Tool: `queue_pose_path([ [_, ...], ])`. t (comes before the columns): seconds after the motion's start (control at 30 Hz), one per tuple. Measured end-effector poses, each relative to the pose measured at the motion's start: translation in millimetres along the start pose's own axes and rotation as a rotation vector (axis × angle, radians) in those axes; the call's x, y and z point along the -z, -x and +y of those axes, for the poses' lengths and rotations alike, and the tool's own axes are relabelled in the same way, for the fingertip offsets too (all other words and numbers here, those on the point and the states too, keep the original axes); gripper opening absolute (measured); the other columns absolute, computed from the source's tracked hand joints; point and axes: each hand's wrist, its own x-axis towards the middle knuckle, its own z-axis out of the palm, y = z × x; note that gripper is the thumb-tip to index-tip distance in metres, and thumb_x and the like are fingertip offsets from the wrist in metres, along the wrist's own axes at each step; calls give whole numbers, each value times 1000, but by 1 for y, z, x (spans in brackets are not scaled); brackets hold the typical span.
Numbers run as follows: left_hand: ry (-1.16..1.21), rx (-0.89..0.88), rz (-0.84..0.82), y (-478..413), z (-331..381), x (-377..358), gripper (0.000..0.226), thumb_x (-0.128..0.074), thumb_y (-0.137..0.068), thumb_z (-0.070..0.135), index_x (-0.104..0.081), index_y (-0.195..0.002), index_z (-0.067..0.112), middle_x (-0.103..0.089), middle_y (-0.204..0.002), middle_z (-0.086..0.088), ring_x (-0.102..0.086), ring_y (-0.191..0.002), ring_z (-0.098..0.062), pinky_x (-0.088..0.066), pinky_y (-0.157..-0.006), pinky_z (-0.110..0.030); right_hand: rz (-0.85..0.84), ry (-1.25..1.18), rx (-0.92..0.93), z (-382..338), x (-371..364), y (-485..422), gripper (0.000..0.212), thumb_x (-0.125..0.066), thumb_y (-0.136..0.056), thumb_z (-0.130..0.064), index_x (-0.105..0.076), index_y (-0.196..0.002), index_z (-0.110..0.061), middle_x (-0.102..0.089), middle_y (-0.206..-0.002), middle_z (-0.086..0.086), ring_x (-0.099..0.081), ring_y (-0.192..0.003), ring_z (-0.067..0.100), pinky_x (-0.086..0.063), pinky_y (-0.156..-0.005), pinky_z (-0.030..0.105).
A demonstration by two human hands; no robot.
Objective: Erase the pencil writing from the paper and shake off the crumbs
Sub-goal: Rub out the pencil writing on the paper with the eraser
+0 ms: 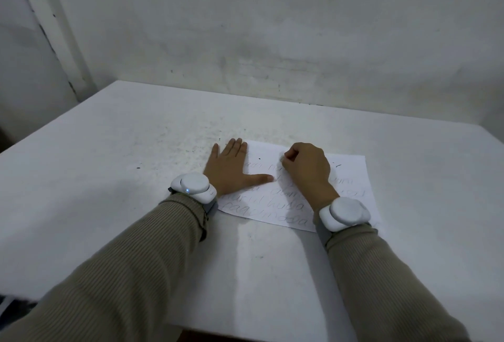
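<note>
The paper (344, 178) lies flat on the table (131, 151), right of centre and nearer to you than to the wall. Its long edges run left to right, turned slightly so that the right end sits nearer to you. Pencil writing (275, 207) covers the sheet in several lines. The lines nearest you are legible as script; the upper lines are partly hidden by your hands.

Your left hand (228, 168) rests palm down on the left edge of the sheet. Its fingers are straight and close together, lying partly on the bare table. The thumb is stretched out to the right across the paper.

Your right hand (307, 169) sits on the upper middle of the sheet with its fingers curled inward against the thumb. Whether it grips anything cannot be told, as the fingertips hide their contents.

Each wrist carries a rounded white device: the left wrist unit (194, 187) shows a small blue light, and the right wrist unit (345, 214) overlaps the near edge of the paper. Ribbed beige sleeves (122, 273) cover both forearms. A scuffed white wall (272, 28) stands behind the table.
</note>
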Motion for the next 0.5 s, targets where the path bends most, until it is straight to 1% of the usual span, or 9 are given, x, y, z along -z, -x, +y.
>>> queue_pose_path([
  [0.07, 24, -7, -25, 0, -1, 4, 129, -21, -63, 95, -1, -157, 9, 3, -166, -4, 6, -152, -17, 4, -122, -50, -4, 0, -4, 0, -1, 0, 16, -58, -89, -25, -67, -81, -15, -67, -86, -2, -60, -84, 19, -40, -65, 27],
  [0.13, 47, -33, -39, -2, -3, 8, 134, -24, -59, 101, -8, -157, 10, -5, -165, -4, -1, -152, -18, 1, -122, -49, -13, -3, -6, 0, 0, 1, 16, -58, -90, -25, -66, -80, -15, -67, -87, -2, -60, -85, 19, -39, -65, 27],
  [0.23, 48, -77, -6, -7, -13, 9, 132, -17, -53, 100, -23, -151, 12, -24, -158, -5, -15, -146, -23, -13, -120, -48, -18, -7, 2, 0, 2, 2, 15, -58, -90, -25, -64, -78, -17, -67, -88, -2, -59, -86, 20, -39, -65, 27],
  [0.3, 28, -75, 22, -8, -20, 8, 131, -14, -54, 99, -28, -148, 10, -30, -154, -5, -19, -144, -25, -18, -118, -48, -18, -17, 4, 1, 2, 2, 15, -58, -90, -24, -62, -76, -18, -67, -88, -1, -59, -86, 20, -38, -65, 27],
  [0.37, 1, -61, 44, -4, -26, 7, 132, -11, -54, 100, -29, -148, 9, -31, -153, -6, -17, -145, -25, -17, -118, -48, -20, -40, 4, 2, 2, 3, 16, -59, -90, -24, -60, -75, -19, -67, -87, -1, -59, -85, 20, -39, -65, 27],
  [0.47, -60, -59, 86, 0, -35, 8, 138, 3, -50, 104, -32, -145, 10, -34, -150, -6, -18, -145, -26, -18, -118, -49, -25, -66, 10, 3, 2, 3, 15, -60, -90, -25, -60, -76, -19, -68, -86, -1, -60, -84, 20, -43, -67, 28],
  [0.5, -69, -59, 90, 1, -38, 9, 139, 5, -48, 105, -32, -144, 11, -34, -150, -6, -18, -145, -26, -18, -117, -50, -27, -66, 11, 4, 2, 3, 15, -60, -90, -25, -60, -77, -18, -68, -86, -1, -60, -84, 20, -45, -68, 28],
])
